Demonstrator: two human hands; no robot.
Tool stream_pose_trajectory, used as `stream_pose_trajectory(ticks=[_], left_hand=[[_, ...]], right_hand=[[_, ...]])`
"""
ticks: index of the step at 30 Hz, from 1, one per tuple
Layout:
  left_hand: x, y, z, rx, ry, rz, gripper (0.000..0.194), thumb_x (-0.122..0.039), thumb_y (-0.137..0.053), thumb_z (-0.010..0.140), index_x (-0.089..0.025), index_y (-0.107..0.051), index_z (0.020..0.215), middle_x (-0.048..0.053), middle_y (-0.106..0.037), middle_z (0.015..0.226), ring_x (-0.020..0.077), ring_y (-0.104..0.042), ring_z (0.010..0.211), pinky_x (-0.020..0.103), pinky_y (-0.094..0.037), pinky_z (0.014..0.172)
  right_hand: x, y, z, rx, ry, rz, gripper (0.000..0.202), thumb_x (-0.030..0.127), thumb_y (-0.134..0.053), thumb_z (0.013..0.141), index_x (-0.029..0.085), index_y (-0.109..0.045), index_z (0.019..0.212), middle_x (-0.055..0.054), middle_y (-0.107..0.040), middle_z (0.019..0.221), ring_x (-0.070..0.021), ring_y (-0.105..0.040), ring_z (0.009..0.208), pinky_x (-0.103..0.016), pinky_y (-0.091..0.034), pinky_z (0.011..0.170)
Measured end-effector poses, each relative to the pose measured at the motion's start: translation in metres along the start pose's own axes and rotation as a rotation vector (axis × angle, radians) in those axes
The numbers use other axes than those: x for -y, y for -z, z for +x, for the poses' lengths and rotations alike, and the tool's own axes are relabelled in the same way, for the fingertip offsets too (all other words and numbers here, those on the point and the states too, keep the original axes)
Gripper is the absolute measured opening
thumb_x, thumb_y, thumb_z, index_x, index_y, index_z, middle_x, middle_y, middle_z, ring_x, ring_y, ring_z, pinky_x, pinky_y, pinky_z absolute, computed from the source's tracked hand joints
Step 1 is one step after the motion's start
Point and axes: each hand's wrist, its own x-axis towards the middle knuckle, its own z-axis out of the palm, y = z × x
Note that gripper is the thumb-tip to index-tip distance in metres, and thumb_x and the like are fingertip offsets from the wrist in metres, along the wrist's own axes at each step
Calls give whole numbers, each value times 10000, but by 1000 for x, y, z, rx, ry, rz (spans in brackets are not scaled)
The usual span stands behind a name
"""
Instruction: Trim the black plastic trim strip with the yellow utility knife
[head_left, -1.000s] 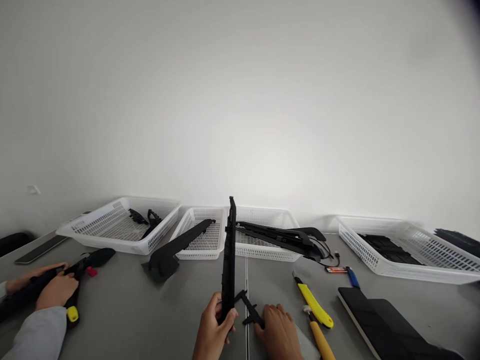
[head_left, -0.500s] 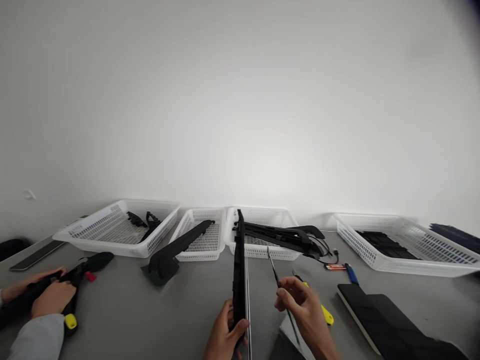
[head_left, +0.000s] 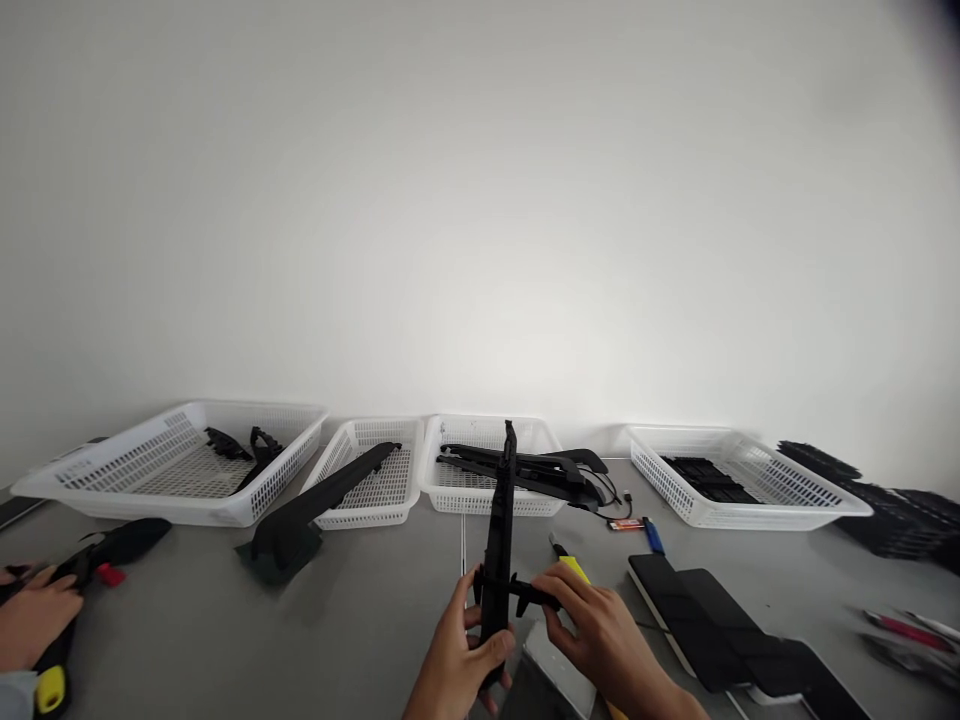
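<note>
My left hand is closed round the lower end of a long, narrow black plastic part, which points up and away from me. My right hand pinches a black caliper with spread jaws. The caliper lies across the black part just above my left hand, one jaw on each side of it. Below and between my hands is a grey-white box-like object, partly hidden. A yellow-handled knife lies behind my right hand.
White baskets with black parts line the wall. A long black piece leans on one. Dark flat panels and a blue object lie right. Another person's hand works at far left.
The black part has turned, showing its broader side. My right hand has moved left to it, and the caliper now spans it. The view has swung right, revealing red and silver tools.
</note>
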Motion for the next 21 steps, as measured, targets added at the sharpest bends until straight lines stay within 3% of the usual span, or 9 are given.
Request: stream_pose_trajectory(ticks=[8, 12, 16, 21], left_hand=[[-14, 3, -6, -21, -19, 14, 1266, -711, -845, 737, -263, -155, 1700, 179, -704, 1302, 211, -746, 724, 226, -543, 448], [-19, 5, -7, -46, -5, 25, 1302, -742, -835, 722, -239, -142, 1702, 179, -714, 1260, 212, -745, 725, 227, -539, 448], [-18, 5, -10, -32, -1, 30, 1277, -737, -831, 730, -253, -157, 1700, 187, -687, 1320, 205, -744, 721, 227, -534, 438], [-13, 0, -9, -32, -22, 28, 1268, -715, -844, 732, -240, -170, 1697, 186, -700, 1271, 214, -741, 723, 223, -518, 422]], right_hand=[[-1, 4, 1, 53, 17, -38, 418, 112, -444, 952, 258, -643, 1290, -98, -714, 1215, -181, -753, 978, -230, -587, 745], [-10, 8, -4, 26, 14, -81, 428, 153, -428, 1008, 264, -609, 1379, -101, -714, 1273, -186, -771, 934, -247, -589, 695], [-19, 12, -15, -9, -4, -98, 304, 288, -439, 1096, 240, -659, 1300, -90, -766, 1143, -187, -782, 836, -252, -576, 655], [-21, 23, -19, -18, -28, -56, 318, 401, -481, 1108, 225, -743, 1148, -90, -791, 969, -178, -769, 762, -242, -554, 651]])
